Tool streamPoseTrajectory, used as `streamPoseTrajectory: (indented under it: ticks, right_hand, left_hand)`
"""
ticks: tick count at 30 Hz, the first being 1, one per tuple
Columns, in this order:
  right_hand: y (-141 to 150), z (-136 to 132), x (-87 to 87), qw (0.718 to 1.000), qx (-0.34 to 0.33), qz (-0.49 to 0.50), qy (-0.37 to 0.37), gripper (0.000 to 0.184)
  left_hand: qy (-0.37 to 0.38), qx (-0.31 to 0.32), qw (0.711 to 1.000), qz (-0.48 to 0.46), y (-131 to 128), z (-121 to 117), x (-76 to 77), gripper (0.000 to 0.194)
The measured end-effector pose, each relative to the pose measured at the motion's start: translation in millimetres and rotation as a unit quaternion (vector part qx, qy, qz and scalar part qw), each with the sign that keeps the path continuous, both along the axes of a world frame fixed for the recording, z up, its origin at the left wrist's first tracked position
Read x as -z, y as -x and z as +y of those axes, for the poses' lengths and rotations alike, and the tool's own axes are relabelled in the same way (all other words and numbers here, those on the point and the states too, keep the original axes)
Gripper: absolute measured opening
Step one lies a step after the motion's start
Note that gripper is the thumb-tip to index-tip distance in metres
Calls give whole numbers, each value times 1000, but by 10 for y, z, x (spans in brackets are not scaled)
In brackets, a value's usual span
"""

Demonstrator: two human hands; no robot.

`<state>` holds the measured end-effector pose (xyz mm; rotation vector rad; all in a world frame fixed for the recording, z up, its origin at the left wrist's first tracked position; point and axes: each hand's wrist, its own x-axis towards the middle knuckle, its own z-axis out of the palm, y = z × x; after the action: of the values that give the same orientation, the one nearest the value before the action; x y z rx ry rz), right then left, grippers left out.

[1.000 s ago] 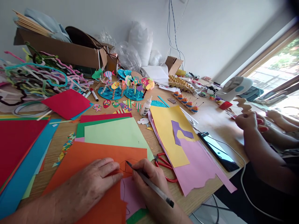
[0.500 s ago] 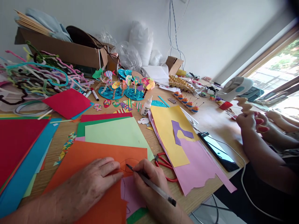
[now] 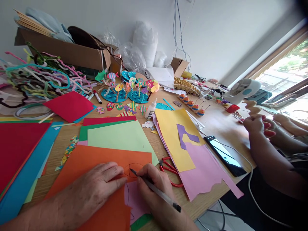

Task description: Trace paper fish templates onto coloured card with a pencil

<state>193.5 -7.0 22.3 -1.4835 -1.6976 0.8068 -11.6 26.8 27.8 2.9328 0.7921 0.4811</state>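
An orange sheet of paper [image 3: 115, 154] lies in front of me over pale green and pink sheets. My left hand [image 3: 101, 181] rests flat on it, fingers stretched out and holding nothing. In my right hand [image 3: 157, 186] is a pen [image 3: 158, 192] with a clear barrel and black end. Its tip touches an oval outline with a line across it, drawn on the orange sheet near the right edge. Below the pen hand, a pink piece [image 3: 136, 200] carries more drawn curves. Red-handled scissors [image 3: 172, 170] lie just right of the hand, partly hidden by paper.
Yellow paper [image 3: 168, 134], a phone [image 3: 225, 155] and a cable lie to the right. A glue bottle [image 3: 151, 109] stands behind the sheets, near paper fish models [image 3: 130, 89]. Pipe cleaners [image 3: 43, 77] heap at the left. A co-worker's hands [image 3: 255, 125] hold red scalloped pieces at the right.
Almost nothing differs. The pen remains at the line inside the oval with only a tiny shift, and my left hand keeps its place on the orange sheet.
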Motion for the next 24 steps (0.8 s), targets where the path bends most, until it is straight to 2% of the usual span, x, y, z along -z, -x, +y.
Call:
streamPoseTrajectory:
  ticks: [4, 13, 24]
  right_hand:
    - [-15, -19, 2, 1000, 2, 4, 7, 9]
    - [-23, -48, -23, 1000, -10, 19, 22, 10]
    - [-27, -54, 11, 1000, -9, 14, 4, 14]
  left_hand:
    - [-19, -5, 1000, -16, 3, -3, 43, 54]
    - [-41, -9, 998, -41, -18, -1, -11, 55]
    - [-32, -8, 999, -18, -14, 8, 6, 52]
